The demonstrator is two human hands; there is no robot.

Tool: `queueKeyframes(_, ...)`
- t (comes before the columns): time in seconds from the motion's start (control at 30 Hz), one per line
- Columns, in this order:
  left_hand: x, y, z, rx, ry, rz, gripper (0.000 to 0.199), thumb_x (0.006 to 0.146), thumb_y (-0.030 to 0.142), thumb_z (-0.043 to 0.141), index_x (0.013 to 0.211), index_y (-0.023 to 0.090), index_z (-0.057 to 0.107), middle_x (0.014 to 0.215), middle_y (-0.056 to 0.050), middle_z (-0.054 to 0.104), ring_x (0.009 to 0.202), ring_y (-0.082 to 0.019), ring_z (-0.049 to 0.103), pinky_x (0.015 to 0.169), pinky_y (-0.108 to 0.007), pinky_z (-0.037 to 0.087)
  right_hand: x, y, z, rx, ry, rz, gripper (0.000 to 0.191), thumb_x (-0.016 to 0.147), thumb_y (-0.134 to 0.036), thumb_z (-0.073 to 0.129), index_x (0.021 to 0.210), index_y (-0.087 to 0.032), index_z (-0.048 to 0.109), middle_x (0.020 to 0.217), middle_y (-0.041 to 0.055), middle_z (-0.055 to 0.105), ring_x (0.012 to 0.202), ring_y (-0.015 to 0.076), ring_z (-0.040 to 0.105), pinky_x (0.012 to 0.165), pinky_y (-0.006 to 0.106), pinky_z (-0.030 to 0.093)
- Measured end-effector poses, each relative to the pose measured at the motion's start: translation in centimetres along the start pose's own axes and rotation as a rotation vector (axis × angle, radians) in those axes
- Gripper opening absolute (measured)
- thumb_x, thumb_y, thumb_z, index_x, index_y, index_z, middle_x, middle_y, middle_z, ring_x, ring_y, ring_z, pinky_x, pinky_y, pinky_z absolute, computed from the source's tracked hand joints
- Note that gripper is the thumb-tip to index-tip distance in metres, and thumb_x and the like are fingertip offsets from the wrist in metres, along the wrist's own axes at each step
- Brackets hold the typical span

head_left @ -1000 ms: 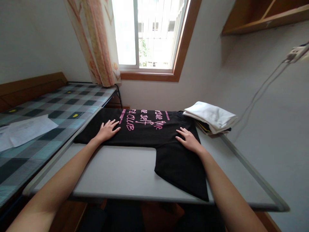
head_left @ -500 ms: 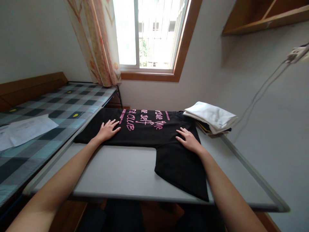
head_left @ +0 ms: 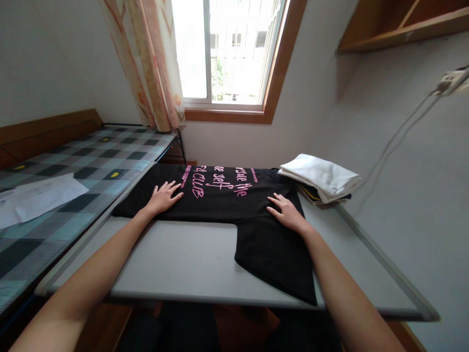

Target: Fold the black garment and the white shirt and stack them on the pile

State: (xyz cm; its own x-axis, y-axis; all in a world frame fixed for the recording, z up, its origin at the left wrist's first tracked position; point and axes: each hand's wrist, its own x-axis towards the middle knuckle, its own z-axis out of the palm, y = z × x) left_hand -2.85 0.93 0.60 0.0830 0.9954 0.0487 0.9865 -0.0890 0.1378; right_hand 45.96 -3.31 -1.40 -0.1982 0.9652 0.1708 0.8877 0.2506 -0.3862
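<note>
A black T-shirt [head_left: 220, 208] with pink lettering lies spread sideways across the table, its hem to the left and one sleeve pointing toward me at the right. My left hand [head_left: 164, 198] rests flat on the shirt near the hem, left of the lettering, fingers apart. On the shoulder side, above the sleeve, my right hand [head_left: 285, 211] lies flat on the cloth with its fingers stretched out. Neither hand grips the fabric. The shirt's far edge reaches the back of the table.
Folded clothes, a white one [head_left: 320, 176] on top, are stacked at the right back of the grey-white table [head_left: 183, 259]. Left of it stands a bed [head_left: 142, 151] with a checked cover and papers [head_left: 47, 198]. Behind are a curtain [head_left: 157, 63] and a window [head_left: 234, 54].
</note>
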Motion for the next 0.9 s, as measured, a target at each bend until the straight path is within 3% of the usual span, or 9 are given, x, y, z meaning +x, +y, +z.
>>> queueKeyframes(0.33,0.04,-0.05,0.02,0.003,-0.001,-0.003,0.062,0.101,0.055,0.037,0.156,0.029,0.041,0.166,-0.007,0.034,0.155,-0.033,0.026,0.123,-0.061,0.019,-0.03,-0.01,-0.07,-0.006,-0.008,-0.001,0.057,0.096,-0.047,0.057,0.143,-0.016,0.061,0.158,0.0183,0.045,0.149,0.0364,0.038,0.123,0.054,0.031)
queueKeyframes(0.6,-0.1,0.19,-0.19,-0.003,0.006,0.005,0.062,0.1,0.054,0.037,0.156,0.028,0.042,0.165,-0.009,0.035,0.154,-0.034,0.027,0.122,-0.063,0.02,0.0,0.38,0.13,0.039,0.014,-0.009,0.053,0.095,-0.049,0.058,0.141,-0.024,0.063,0.157,0.013,0.049,0.149,0.0366,0.039,0.122,0.058,0.031)
queueKeyframes(0.9,-0.1,0.14,-0.46,-0.026,0.034,0.023,0.058,0.098,0.051,0.043,0.149,0.025,0.051,0.162,-0.01,0.042,0.153,-0.036,0.029,0.12,-0.065,0.023,0.07,0.44,-0.36,0.055,-0.022,-0.017,0.055,0.094,-0.05,0.06,0.141,-0.021,0.063,0.158,0.0158,0.046,0.149,0.0367,0.037,0.122,0.057,0.03)
